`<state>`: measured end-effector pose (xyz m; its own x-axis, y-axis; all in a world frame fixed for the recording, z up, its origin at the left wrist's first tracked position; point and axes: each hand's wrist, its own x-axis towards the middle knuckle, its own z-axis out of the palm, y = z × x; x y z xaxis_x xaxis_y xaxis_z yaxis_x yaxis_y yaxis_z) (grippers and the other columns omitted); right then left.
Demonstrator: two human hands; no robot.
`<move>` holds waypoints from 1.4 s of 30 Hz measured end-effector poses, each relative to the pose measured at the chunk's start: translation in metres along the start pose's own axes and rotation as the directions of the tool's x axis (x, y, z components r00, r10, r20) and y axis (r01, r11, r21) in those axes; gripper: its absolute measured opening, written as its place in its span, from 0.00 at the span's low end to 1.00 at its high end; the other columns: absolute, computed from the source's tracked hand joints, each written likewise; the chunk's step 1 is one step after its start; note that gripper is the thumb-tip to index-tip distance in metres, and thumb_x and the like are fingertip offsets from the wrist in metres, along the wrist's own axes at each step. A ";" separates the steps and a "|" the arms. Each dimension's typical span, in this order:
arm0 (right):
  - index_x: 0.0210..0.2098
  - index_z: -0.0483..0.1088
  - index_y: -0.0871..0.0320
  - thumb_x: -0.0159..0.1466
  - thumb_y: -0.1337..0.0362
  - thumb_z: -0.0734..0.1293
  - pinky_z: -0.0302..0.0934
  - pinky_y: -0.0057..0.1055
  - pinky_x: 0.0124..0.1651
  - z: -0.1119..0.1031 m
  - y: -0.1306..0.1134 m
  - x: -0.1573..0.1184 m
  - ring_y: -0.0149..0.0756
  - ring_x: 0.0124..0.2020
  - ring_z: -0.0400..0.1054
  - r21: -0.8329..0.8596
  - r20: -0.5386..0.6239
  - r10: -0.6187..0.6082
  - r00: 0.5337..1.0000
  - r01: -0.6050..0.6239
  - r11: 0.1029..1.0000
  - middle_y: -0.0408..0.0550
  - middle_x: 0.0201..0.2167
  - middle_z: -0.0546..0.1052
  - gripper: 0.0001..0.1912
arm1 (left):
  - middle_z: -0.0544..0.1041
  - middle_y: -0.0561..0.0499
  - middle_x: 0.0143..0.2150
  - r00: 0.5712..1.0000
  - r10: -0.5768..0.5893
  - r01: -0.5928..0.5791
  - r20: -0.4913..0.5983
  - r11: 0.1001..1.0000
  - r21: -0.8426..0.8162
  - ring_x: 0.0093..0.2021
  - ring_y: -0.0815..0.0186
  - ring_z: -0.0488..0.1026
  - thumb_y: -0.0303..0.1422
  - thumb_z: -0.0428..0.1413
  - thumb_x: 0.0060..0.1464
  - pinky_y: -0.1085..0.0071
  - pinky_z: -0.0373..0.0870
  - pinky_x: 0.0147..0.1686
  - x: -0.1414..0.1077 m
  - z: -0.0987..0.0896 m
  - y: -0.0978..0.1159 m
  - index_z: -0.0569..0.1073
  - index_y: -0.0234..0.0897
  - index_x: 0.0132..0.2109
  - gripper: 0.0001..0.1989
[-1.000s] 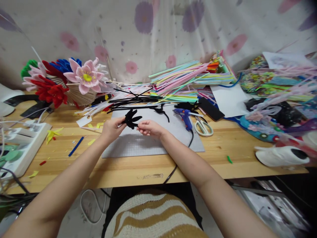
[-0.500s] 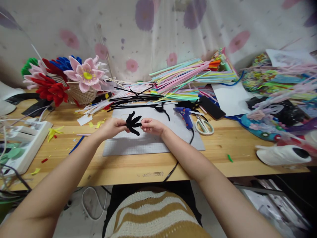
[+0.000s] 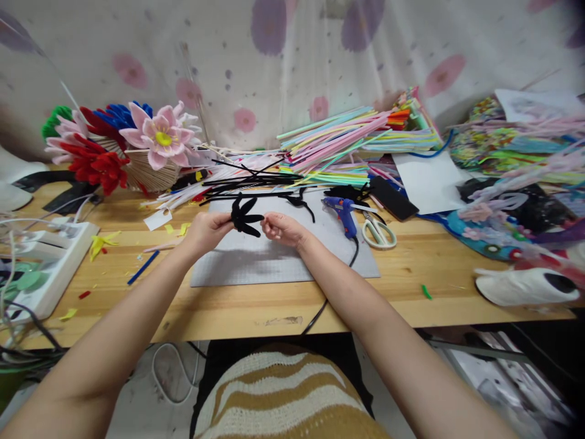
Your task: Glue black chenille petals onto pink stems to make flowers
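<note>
A black fuzzy pipe-cleaner flower (image 3: pixel 245 216) with several pointed petals is held up above the grey cutting mat (image 3: pixel 274 268). My left hand (image 3: pixel 208 231) is closed, thumb and fingers pinching the flower at its base on the left. At the opposite side, the curled fingers of my right hand (image 3: pixel 282 228) meet the tip of one petal. Behind the flower lie loose black pipe cleaners (image 3: pixel 256 180). A small bent black piece (image 3: pixel 301 201) rests on the mat's far part. The blue glue gun (image 3: pixel 342 213) lies right of my right hand.
Scissors (image 3: pixel 379 231) and a dark phone (image 3: pixel 393 198) lie right of the mat. Pastel pipe cleaners (image 3: pixel 338 140) are heaped at the back. Finished fuzzy flowers (image 3: pixel 159 137) stand at back left, a power strip (image 3: pixel 59 268) at left. A white thread spool (image 3: pixel 525 286) lies right.
The flower has turned and tilted a little in my left hand, its petals now angled differently. My right fingers have shifted slightly and curled more at the petal tip.
</note>
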<state>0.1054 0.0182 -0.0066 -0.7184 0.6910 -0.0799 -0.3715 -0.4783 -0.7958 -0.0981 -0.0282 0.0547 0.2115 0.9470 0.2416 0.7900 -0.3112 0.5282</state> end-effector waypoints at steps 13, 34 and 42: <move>0.22 0.64 0.62 0.49 0.59 0.71 0.40 0.16 0.15 0.007 0.002 -0.007 0.17 0.13 0.52 -0.092 0.009 -0.043 0.999 0.044 0.995 0.39 0.14 0.68 0.14 | 0.77 0.48 0.27 0.980 0.145 -0.115 -0.139 0.973 0.202 0.27 0.67 0.70 0.33 0.50 0.51 0.75 0.58 0.26 0.001 0.015 -0.002 0.77 0.37 0.32 0.10; 0.27 0.65 0.61 0.53 0.52 0.67 0.48 0.20 0.18 0.004 -0.010 -0.018 0.20 0.17 0.57 -0.331 0.114 -0.022 0.993 0.059 0.942 0.39 0.19 0.67 0.17 | 0.76 0.50 0.27 0.998 0.069 -0.069 -0.003 0.980 -0.185 0.28 0.69 0.69 0.34 0.51 0.48 0.76 0.63 0.29 -0.008 0.015 -0.007 0.77 0.34 0.31 0.11; 0.23 0.59 0.59 0.50 0.55 0.71 0.40 0.19 0.18 0.013 -0.004 -0.015 0.19 0.16 0.52 -0.141 0.049 -0.110 0.993 0.115 0.983 0.36 0.15 0.63 0.18 | 0.75 0.52 0.24 1.000 0.006 -0.005 0.001 0.974 -0.225 0.26 0.70 0.68 0.33 0.52 0.46 0.76 0.63 0.27 -0.008 0.018 -0.003 0.77 0.35 0.28 0.10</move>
<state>0.1097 0.0031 0.0055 -0.7012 0.7120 0.0372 -0.3652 -0.3139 -0.8764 -0.0914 -0.0339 0.0362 0.2167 0.9454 0.2434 0.6391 -0.3259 0.6967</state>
